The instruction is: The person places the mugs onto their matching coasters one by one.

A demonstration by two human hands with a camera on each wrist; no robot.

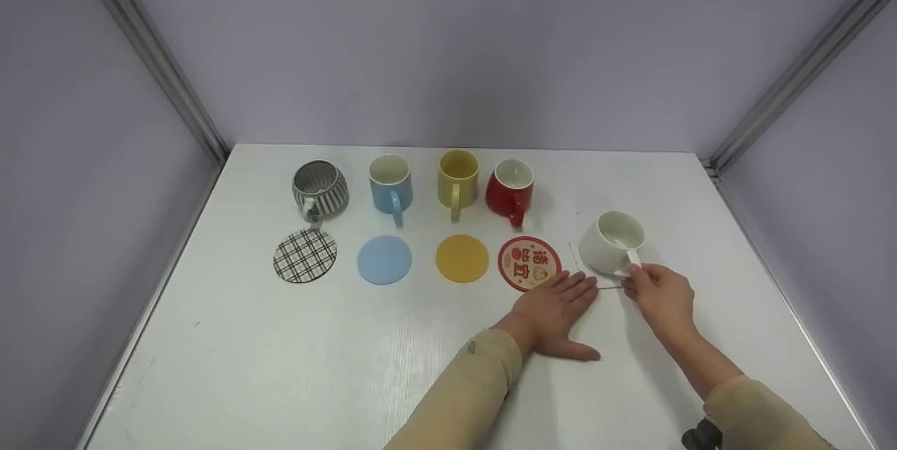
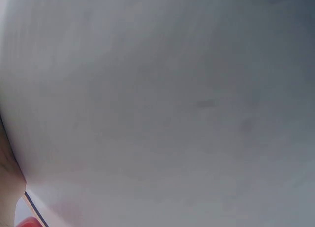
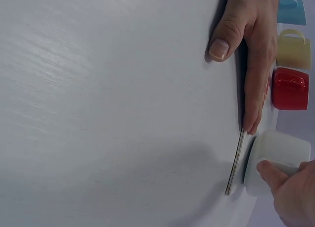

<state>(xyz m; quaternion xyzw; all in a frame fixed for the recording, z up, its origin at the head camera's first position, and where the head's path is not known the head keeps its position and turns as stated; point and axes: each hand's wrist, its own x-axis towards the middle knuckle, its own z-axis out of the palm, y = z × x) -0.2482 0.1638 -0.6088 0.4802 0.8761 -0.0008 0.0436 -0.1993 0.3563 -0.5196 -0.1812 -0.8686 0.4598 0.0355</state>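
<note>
My right hand point(image 1: 662, 296) grips the handle of a white mug point(image 1: 601, 248) at the right of the table. In the right wrist view the mug stands close over a thin flat piece, perhaps a white coaster point(image 3: 235, 163), seen nearly edge-on. My left hand point(image 1: 557, 317) lies flat, palm down and fingers straight, its fingertips at that piece's near left corner. Those fingers also overlap the lower edge of a round red patterned coaster point(image 1: 522, 261). Mostly blurred white surface fills the left wrist view, with a bit of skin at its left edge.
Along the back stand a grey striped mug point(image 1: 333, 198), a blue mug point(image 1: 385, 194), a yellow mug point(image 1: 448, 187) and a red mug point(image 1: 503, 198). Before them lie a checked coaster point(image 1: 305, 256), a blue coaster point(image 1: 384, 260) and a yellow coaster point(image 1: 462, 258). Walls point(image 1: 462, 71) enclose the table.
</note>
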